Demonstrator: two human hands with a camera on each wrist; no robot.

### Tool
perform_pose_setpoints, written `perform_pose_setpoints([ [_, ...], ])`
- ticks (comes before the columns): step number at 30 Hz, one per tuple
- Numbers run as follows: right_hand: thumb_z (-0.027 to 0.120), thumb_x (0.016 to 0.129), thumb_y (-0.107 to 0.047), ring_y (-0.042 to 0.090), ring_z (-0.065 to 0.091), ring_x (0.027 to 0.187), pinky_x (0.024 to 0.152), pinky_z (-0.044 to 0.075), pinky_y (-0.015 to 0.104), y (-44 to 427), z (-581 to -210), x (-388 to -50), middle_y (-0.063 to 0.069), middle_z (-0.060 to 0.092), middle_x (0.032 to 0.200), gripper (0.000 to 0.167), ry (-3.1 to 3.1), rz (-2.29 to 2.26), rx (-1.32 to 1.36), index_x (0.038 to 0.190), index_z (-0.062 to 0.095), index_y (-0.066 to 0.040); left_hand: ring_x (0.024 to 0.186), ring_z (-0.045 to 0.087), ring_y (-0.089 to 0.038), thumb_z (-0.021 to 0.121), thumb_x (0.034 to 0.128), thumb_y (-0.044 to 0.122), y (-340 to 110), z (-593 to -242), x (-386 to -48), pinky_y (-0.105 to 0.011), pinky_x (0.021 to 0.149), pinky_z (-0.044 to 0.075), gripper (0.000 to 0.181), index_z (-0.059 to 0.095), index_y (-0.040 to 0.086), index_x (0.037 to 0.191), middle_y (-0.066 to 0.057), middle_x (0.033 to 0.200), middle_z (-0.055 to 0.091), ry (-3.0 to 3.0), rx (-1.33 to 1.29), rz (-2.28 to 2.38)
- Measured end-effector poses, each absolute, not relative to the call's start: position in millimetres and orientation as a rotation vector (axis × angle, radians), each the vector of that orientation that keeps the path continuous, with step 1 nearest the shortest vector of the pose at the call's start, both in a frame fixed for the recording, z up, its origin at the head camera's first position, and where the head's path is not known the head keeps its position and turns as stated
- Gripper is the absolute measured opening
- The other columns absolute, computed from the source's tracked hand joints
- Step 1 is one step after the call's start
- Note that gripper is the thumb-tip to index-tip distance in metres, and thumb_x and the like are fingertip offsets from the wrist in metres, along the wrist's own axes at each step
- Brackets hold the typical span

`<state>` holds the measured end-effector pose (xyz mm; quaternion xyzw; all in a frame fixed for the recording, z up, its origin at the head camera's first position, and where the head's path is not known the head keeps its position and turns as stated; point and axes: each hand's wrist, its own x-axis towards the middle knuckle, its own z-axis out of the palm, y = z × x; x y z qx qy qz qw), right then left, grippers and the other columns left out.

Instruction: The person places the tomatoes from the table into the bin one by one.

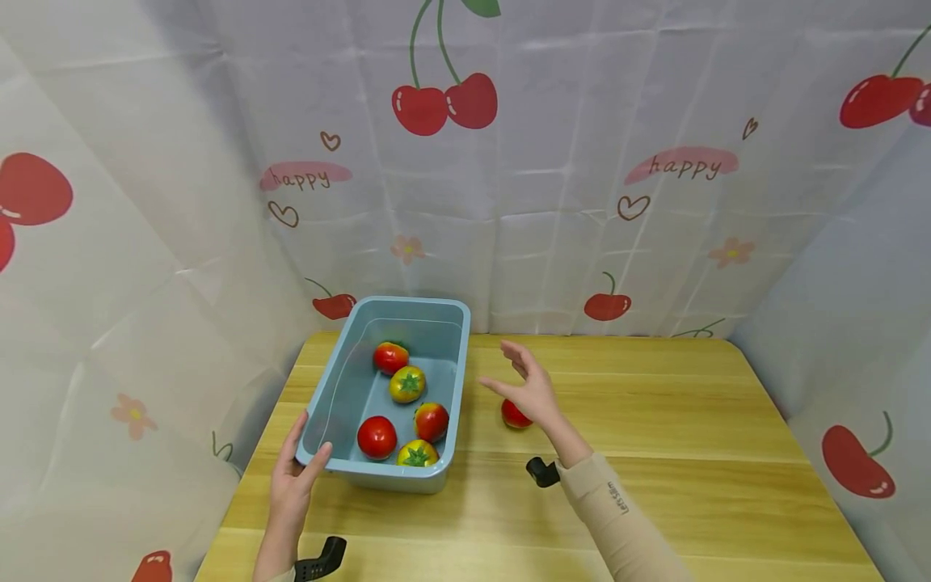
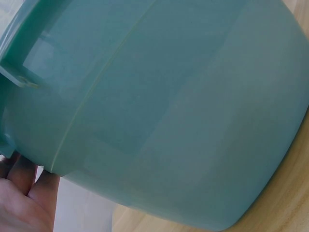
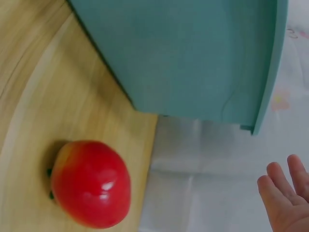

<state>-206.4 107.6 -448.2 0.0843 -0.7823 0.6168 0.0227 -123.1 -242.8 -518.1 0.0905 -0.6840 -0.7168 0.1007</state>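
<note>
My left hand (image 1: 291,489) grips the near left corner of a blue-grey plastic bin (image 1: 393,483), its thumb over the rim. Under that rim its fingers (image 2: 43,193) partly show in the left wrist view. Inside the bin lie several tomatoes, among them a red tomato (image 1: 377,437), a red-and-yellow tomato (image 1: 432,421) and a yellowish tomato (image 1: 406,384). To the right of the bin, my right hand (image 1: 534,392) hovers with its fingers spread and nothing in it. A red tomato (image 3: 91,183) sits on the table beneath it, partly hidden by the hand in the head view.
The wooden table (image 1: 655,420) spreads to the right of the bin. A white curtain (image 1: 553,194) printed with cherries hangs behind and at both sides. Black wrist mounts (image 1: 541,472) stick out from the sleeves.
</note>
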Motion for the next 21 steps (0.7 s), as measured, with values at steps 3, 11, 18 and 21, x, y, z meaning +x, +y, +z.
perform_pose_setpoints([
  [3, 0.076, 0.080, -0.013, 0.032, 0.038, 0.129, 0.107, 0.028, 0.042, 113.2, -455.1, -208.5, 0.018, 0.043, 0.139, 0.069, -2.428, 1.904, 0.259, 0.137, 0.041, 0.002, 0.131, 0.027, -0.028, 0.061, 0.0902, 0.002, -242.7, -518.1, -123.2, -0.009, 0.087, 0.039, 0.066, 0.031, 0.015, 0.148, -0.008, 0.152, 0.022, -2.023, 0.269, -2.117],
  [11, 0.076, 0.081, -0.017, 0.032, 0.037, 0.130, 0.107, 0.028, 0.042, 122.3, -470.5, -212.4, 0.016, 0.041, 0.142, 0.069, -2.443, 1.888, 0.264, 0.138, 0.041, -0.002, 0.132, 0.024, -0.030, 0.062, 0.0900, 0.004, -243.5, -517.8, -122.9, -0.008, 0.085, 0.039, 0.067, 0.031, 0.014, 0.148, -0.008, 0.153, 0.020, -2.040, 0.279, -2.104],
  [18, 0.076, 0.080, -0.015, 0.031, 0.035, 0.131, 0.108, 0.027, 0.042, 125.6, -479.5, -214.3, 0.017, 0.040, 0.143, 0.071, -2.457, 1.859, 0.258, 0.139, 0.040, -0.002, 0.133, 0.023, -0.031, 0.062, 0.0897, 0.005, -243.9, -518.0, -123.1, -0.008, 0.084, 0.039, 0.068, 0.031, 0.016, 0.148, -0.008, 0.153, 0.020, -2.055, 0.288, -2.094],
  [21, 0.077, 0.079, -0.016, 0.031, 0.035, 0.131, 0.108, 0.026, 0.043, 127.2, -488.6, -217.3, 0.015, 0.040, 0.143, 0.072, -2.465, 1.853, 0.246, 0.140, 0.040, -0.004, 0.133, 0.023, -0.031, 0.063, 0.0897, 0.005, -244.0, -518.3, -123.5, -0.008, 0.084, 0.039, 0.068, 0.030, 0.017, 0.149, -0.008, 0.154, 0.019, -2.061, 0.290, -2.094],
])
